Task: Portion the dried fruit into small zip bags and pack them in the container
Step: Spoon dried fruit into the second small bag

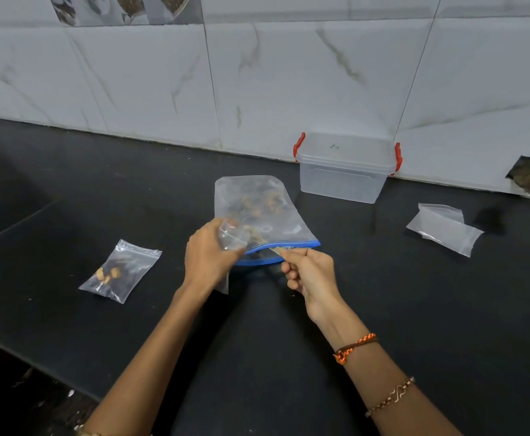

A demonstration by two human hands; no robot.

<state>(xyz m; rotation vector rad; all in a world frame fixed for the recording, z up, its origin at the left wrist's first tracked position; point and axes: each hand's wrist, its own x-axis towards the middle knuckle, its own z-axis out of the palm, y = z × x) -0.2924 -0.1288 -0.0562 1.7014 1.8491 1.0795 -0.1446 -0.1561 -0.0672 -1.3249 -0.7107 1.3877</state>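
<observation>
Large zip bag of dried fruit lies mid-counter, long axis running away from camera, blue-zip mouth toward person. Left hand grips a small clear bag at the mouth; right hand pinches the zip edge. Container lid carries small illegible marks. Filled small bag lies left, empty bags right.

Bare forearms; orange-brown thread band, chain bracelet on right.

Home kitchen, by the look. Dark stone counter runs along a wall of white marble-pattern tiles; some tiles at top show printed cups and bowls. A broken hole gapes low in the wall.
</observation>
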